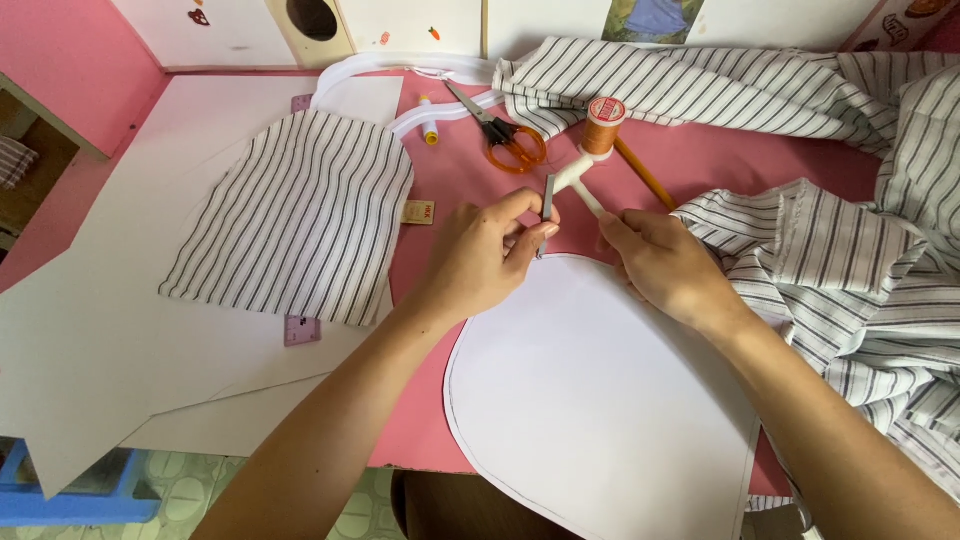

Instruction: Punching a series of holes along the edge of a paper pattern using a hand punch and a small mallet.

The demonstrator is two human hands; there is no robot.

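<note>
My left hand [487,256] pinches one grey leg of a white drawing compass [572,185], tip down on the top edge of a rounded white paper pattern piece [590,400]. Close beside it, my right hand [665,265] grips the compass's other white leg. The compass hinge points away from me towards an orange thread spool [604,125]. A thin drawn line follows the edge of the pattern piece.
A cut piece of striped fabric [300,215] lies on large white paper sheets [120,300] at left. Orange-handled scissors [505,135], a pencil [645,172], a white curve ruler [400,70] and heaped striped cloth [850,250] fill the back and right of the pink table [700,150].
</note>
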